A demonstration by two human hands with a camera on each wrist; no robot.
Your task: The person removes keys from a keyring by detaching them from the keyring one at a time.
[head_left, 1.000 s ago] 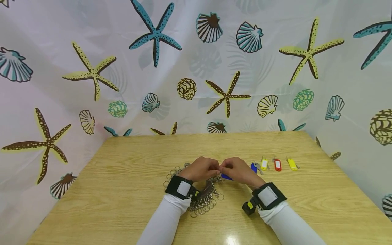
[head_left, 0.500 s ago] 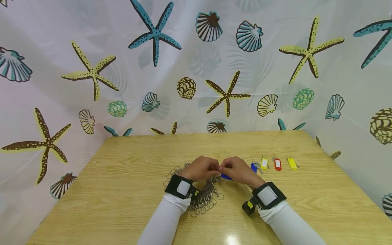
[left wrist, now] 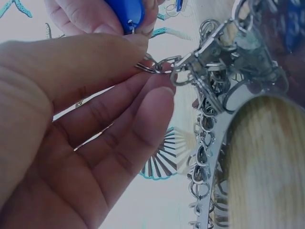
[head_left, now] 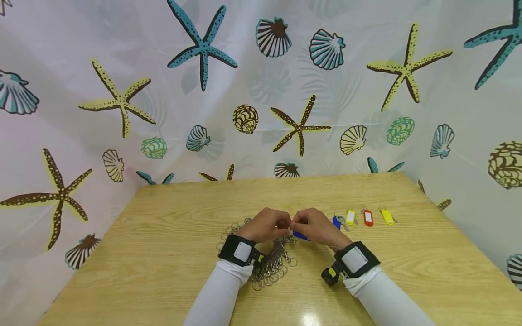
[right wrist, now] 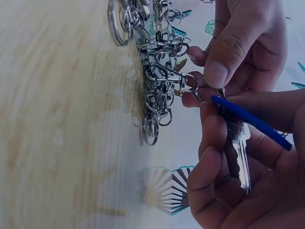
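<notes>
I see my left hand point(head_left: 267, 225) pinching a small metal clasp point(right wrist: 170, 76) by its ring, thumb and fingertips closed on it, just above the pile of key rings point(head_left: 267, 267) on the wooden table point(head_left: 163, 253). My right hand point(head_left: 316, 226) grips a blue key tag point(right wrist: 250, 121) with a silver key point(right wrist: 240, 152) against the fingers, touching the clasp's ring. Four more tagged keys point(head_left: 363, 217) lie in a row to the right. I see no containers in view.
</notes>
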